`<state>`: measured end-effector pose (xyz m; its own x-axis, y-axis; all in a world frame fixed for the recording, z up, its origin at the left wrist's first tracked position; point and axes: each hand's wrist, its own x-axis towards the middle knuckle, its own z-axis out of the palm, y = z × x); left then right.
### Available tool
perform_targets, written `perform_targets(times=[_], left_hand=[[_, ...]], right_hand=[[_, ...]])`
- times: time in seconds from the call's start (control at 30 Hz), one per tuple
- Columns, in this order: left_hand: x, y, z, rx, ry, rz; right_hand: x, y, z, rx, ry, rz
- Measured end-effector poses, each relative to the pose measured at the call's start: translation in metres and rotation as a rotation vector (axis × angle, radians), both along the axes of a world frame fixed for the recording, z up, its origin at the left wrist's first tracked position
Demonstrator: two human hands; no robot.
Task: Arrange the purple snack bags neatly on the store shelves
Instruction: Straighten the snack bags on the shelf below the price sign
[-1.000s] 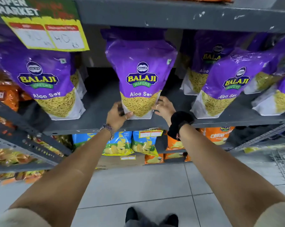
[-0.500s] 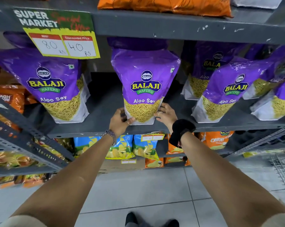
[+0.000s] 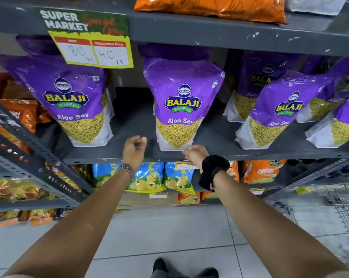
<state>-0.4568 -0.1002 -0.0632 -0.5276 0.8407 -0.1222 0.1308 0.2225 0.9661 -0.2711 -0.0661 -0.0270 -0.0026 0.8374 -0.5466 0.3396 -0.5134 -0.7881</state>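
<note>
A purple Balaji Aloo Sev bag point(image 3: 180, 103) stands upright on the grey metal shelf point(image 3: 209, 153), near the front edge and about in the middle of it. No hand holds it. The left hand point(image 3: 134, 150) is just left of the bag's bottom, over the front edge of the shelf, with its fingers curled in loosely and nothing in them. The right hand point(image 3: 194, 155) is just below the bag's bottom right corner, at the front edge, with its fingers bent and empty too. I cannot tell if it touches the bag.

Another Aloo Sev bag point(image 3: 75, 101) stands toward the left end of the shelf, leaning a bit. A tilted Aloo Sev bag point(image 3: 280, 113) leans toward the right end, with more purple bags behind it and beside it.

A price sign point(image 3: 91, 40) hangs from the front edge of the shelf above and says 80 and 40. Blue chip bags point(image 3: 161, 177) sit on the shelf below.
</note>
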Motion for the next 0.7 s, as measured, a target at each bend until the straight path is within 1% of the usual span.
perform_targets(times=[0.07,0.13,0.2,0.27,0.33,0.47,0.5,0.57,0.7], left_hand=[[-0.025,-0.012,-0.004,0.037,0.03,0.103],[-0.057,-0.028,-0.007,0.051,0.026,0.286],[-0.091,-0.042,-0.006,0.023,0.095,0.474],[-0.119,-0.048,0.003,0.043,0.126,0.523],[-0.139,-0.046,0.016,0.066,0.086,0.46],[-0.163,-0.032,0.03,-0.126,-0.059,0.304],[-0.168,-0.03,0.031,-0.14,-0.083,0.284],[-0.174,-0.032,0.034,-0.094,-0.071,0.217],[-0.178,-0.041,0.029,-0.082,-0.139,0.188]], right_hand=[[-0.02,-0.01,0.005,-0.02,0.039,0.082],[-0.047,-0.014,0.009,-0.03,0.105,0.145],[-0.077,-0.014,0.014,-0.028,0.165,0.195],[-0.112,-0.012,0.02,-0.025,0.221,0.264],[-0.147,-0.009,0.025,-0.011,0.259,0.32],[-0.207,0.005,0.022,0.104,0.235,0.367],[-0.217,0.01,0.02,0.108,0.246,0.375],[-0.23,0.015,0.014,0.088,0.281,0.395],[-0.238,0.013,-0.003,0.167,0.2,0.367]])
